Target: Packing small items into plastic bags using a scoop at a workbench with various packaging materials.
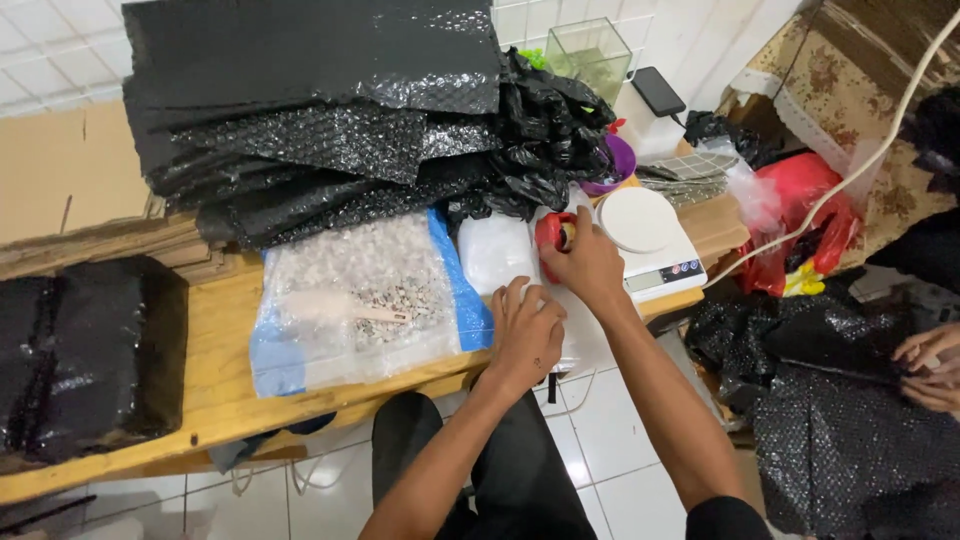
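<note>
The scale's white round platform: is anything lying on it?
No, the platform of the scale is bare; the right hand holds a red tape dispenser just beside it.

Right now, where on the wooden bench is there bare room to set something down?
Bare wood shows on the bench between the black parcel and the clear bag, and along its front edge. The right end is crowded: left hand, right hand on the red tape dispenser, scale. Black bubble wrap fills the back.

Bare forearms, a black sleeve edge, black trousers.
</note>
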